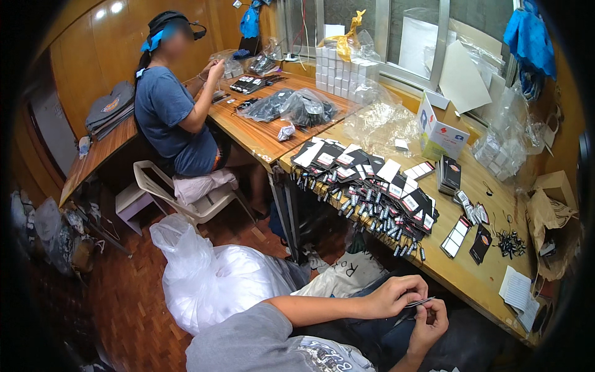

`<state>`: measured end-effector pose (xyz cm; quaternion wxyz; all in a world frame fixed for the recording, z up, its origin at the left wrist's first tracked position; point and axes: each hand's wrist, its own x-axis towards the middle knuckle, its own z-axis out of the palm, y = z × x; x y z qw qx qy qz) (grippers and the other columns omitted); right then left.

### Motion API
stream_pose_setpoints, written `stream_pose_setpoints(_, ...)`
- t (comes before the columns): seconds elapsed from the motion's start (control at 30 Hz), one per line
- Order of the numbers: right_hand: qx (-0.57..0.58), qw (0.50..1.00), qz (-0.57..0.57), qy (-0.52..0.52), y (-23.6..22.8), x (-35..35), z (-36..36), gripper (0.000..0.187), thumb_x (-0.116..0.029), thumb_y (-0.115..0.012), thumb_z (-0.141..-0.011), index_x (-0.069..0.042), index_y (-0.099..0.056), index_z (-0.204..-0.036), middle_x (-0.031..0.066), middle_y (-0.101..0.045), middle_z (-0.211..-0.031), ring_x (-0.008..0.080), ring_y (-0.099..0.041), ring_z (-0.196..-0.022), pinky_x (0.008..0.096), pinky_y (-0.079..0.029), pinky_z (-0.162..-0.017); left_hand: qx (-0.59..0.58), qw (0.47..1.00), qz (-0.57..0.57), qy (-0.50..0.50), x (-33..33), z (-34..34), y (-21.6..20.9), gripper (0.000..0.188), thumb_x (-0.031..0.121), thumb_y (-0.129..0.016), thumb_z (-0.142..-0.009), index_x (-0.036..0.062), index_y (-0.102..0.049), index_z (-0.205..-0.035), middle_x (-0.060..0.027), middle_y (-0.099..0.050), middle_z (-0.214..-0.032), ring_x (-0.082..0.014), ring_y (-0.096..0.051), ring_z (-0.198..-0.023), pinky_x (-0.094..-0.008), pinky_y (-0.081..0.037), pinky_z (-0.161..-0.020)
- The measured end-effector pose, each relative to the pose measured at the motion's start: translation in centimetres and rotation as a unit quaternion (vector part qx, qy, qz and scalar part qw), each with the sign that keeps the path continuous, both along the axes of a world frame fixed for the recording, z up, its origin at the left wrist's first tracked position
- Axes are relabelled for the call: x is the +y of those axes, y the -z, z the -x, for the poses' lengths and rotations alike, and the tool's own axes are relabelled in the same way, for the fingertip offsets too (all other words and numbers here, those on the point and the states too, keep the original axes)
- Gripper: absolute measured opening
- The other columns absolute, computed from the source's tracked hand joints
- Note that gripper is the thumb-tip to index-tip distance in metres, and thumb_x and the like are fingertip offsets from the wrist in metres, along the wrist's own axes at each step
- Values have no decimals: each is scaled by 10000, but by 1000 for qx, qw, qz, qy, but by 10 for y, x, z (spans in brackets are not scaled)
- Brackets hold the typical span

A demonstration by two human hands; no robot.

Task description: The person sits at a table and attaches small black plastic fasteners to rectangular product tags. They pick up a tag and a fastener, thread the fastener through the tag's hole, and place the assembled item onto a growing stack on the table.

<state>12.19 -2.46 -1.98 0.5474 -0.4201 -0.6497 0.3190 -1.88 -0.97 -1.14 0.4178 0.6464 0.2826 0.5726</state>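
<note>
Over my lap, my left hand [395, 297] and my right hand [430, 325] pinch a thin dark card [421, 302] between them, seen nearly edge-on. It resembles the black hang tags [372, 177] heaped on the table beyond my hands. Short dark cords with small grey-black ends hang from that heap over the table's front edge. To the right of the heap lie a white-panelled label strip [456, 237], a single black tag [481, 243] and a tangle of black cords [511, 243]. A stack of black cards [449, 174] stands behind them.
A co-worker [176, 102] sits at the adjoining table with both hands raised. A large white plastic sack [223, 279] rests on the floor to my left. White boxes [344, 74] and a printed carton [441, 129] stand along the window. Paper sheets [519, 294] lie at the right edge.
</note>
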Motion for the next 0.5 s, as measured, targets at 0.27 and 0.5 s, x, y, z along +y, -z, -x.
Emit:
stream_pose_setpoints(0.27,-110,993,-51,-4,-23,-7,-15,48,44,-534,-675,27,-491,-685,57,-471,-685,107,-457,-607,188,-358,-541,-190,969,101,126,0,16,-7,65,62,-466,-816,0,-447,-822,-101,-531,-843,-170,-527,-832,-286,-411,-761)
stream_pose_setpoints(0.5,-12,1000,22,-7,-10,-3,-31,107,-50,-584,-702,25,-509,-714,43,-485,-696,113,-470,-665,203,-365,-615,-267,943,168,105,1,18,-9,120,107,-504,-809,-3,-478,-848,-65,-545,-731,-132,-548,-680,-241,-434,-658)
